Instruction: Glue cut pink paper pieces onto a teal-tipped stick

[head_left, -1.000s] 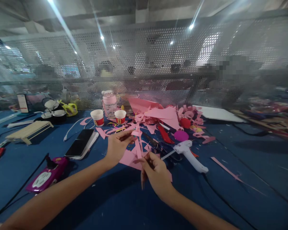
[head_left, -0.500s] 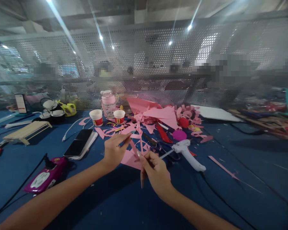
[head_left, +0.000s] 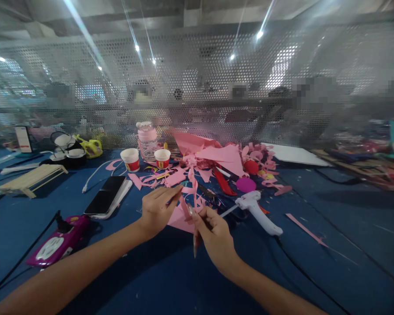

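A narrow pink paper strip (head_left: 185,208) runs between my two hands above the blue table. My left hand (head_left: 156,211) is closed in a pinch on its upper end. Lower down, my right hand (head_left: 216,234) pinches the strip between thumb and fingers, the other fingers curled. Behind and under the hands lies a flat piece of pink paper (head_left: 180,222), partly covered. Just right of my right hand rests a white hot glue gun (head_left: 262,215) on its side. Beyond the hands is a heap of cut pink paper (head_left: 218,159).
Two paper cups (head_left: 130,160) and a pink-lidded bottle (head_left: 147,141) stand behind. On the left are a phone (head_left: 107,195), a purple power strip (head_left: 57,243) and a small wooden rack (head_left: 34,179). The glue gun's black cord (head_left: 302,267) crosses the right side. A perforated screen (head_left: 197,78) closes the back.
Both hands keep their pinch on the strip and have barely moved. The view has shifted slightly, so things on the left appear a little further left.
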`<state>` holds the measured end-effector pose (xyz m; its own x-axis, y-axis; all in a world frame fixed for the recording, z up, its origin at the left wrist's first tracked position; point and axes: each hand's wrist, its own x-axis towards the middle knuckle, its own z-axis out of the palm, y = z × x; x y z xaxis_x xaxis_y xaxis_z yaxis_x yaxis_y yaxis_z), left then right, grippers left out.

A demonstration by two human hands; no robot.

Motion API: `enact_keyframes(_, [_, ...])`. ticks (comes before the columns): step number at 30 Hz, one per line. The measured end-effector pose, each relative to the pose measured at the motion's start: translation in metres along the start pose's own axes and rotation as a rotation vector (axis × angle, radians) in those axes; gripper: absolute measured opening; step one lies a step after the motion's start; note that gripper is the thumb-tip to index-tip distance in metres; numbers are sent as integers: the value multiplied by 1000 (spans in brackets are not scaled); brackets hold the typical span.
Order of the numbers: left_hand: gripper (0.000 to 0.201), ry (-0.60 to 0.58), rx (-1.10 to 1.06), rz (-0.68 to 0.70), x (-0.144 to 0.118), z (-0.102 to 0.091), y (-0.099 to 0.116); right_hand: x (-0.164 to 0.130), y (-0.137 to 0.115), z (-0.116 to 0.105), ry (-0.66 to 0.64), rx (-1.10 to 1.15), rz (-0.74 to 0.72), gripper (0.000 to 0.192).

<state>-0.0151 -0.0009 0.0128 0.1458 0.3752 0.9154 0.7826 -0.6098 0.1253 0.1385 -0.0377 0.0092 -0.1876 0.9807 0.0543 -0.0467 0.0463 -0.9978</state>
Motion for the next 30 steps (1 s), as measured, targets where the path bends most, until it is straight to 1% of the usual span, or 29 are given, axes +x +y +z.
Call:
enact_keyframes(7, [19, 14, -13, 51, 3, -3, 4, 1, 2, -1, -8, -20, -15, 36])
enact_keyframes(16, [23, 59, -5, 124, 7, -8, 11, 1, -2, 0, 37, 32, 38, 41])
enact_keyframes(18, [28, 56, -9, 109, 6, -10, 13, 1, -2, 1, 35, 25, 40, 40])
enact_keyframes(20, [32, 63, -28, 62, 4, -10, 14, 2, -2, 1, 41, 10, 39, 40])
enact_keyframes(22, [33, 87, -46, 29, 3, -11, 16, 3, -1, 0, 55, -12, 24, 39])
enact_keyframes(23, [34, 106, -52, 32, 3, -11, 16, 3, -1, 0, 66, -22, 13, 40])
enact_keyframes(26, [35, 157, -65, 82, 1, -10, 15, 4, -1, -1, 90, -39, -14, 39])
enact_keyframes(30, [38, 138, -94, 129, 0, -9, 12, 3, 0, -2, 83, -24, -30, 37])
